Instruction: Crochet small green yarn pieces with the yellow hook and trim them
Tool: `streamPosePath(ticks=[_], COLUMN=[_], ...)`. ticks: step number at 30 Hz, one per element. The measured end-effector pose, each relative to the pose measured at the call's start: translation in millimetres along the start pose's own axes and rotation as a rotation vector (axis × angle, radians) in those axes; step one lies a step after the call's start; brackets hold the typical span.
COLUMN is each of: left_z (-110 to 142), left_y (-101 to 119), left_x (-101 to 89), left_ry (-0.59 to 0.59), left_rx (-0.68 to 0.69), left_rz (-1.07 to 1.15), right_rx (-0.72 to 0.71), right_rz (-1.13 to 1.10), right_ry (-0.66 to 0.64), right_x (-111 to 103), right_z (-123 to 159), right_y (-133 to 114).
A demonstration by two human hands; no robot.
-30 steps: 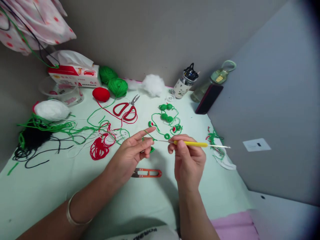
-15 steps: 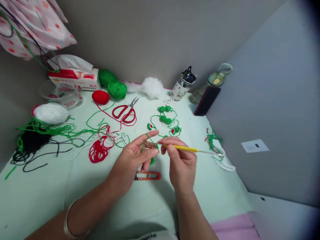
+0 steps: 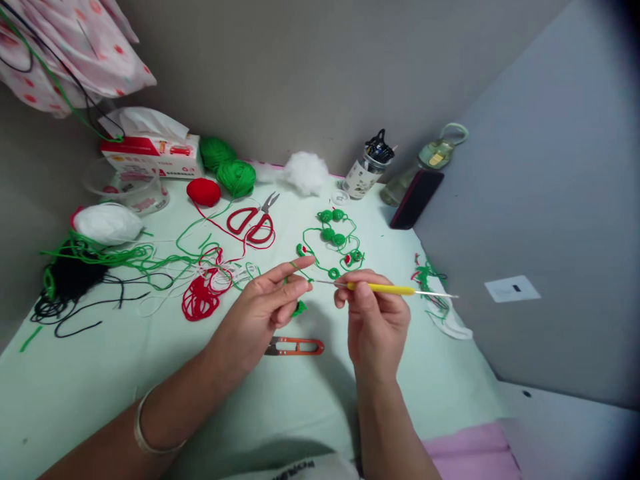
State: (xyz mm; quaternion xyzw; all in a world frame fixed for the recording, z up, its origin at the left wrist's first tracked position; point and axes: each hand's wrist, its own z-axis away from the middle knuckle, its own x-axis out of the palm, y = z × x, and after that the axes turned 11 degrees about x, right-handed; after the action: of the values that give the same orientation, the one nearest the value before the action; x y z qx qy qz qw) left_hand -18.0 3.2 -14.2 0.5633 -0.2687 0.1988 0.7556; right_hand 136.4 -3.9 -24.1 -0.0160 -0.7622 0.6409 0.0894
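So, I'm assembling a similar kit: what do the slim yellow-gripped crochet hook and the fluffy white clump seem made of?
Slim yellow-gripped crochet hook: grip probably smooth plastic, evenly coloured; thin ends look metal, shiny silver. Fluffy white clump: matte loose fibre, by its soft outline; polyester or cotton, can't tell.

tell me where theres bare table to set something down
Bare table shows between the right hand and the thread scraps, down to the pink cloth. Another patch lies front left, between the black yarn and the left forearm. Crowded: back left, from the tissue box down through the red yarn tangle; also mid-table, around the green crocheted pieces.
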Motion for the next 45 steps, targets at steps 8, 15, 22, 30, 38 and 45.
streamPosePath(ticks=[8,15,22,30,38,45], left_z=[-5,-6,-4,4,9,7], left_y=[-7,-15,-12,-5,-8,1], left_x=[-8.0,-7.7,-10.4,5.0,7.6,6.3], left_ry=[-0.217,-0.184,-0.146,-0.111,-0.056,-0.041], left_rx=[0.036,-0.026,0.107,0.228,0.152,-0.054], left_rz=[-0.205,-0.431,-0.582,-0.233,-0.072,0.109], right_rx=[0.190,0.657,0.498,0.095,-0.395,-0.177], right_rz=[-0.162,-0.647,-0.453,-0.007,0.507,0.171], right_ry=[0.002,0.069,0.073,0.034,0.017,0.100], right_x=[3,-5,-1,5,7,1], right_z=[-3,-17,-9,9,21,13], right_y=[-1,10,4,-6,1,-9])
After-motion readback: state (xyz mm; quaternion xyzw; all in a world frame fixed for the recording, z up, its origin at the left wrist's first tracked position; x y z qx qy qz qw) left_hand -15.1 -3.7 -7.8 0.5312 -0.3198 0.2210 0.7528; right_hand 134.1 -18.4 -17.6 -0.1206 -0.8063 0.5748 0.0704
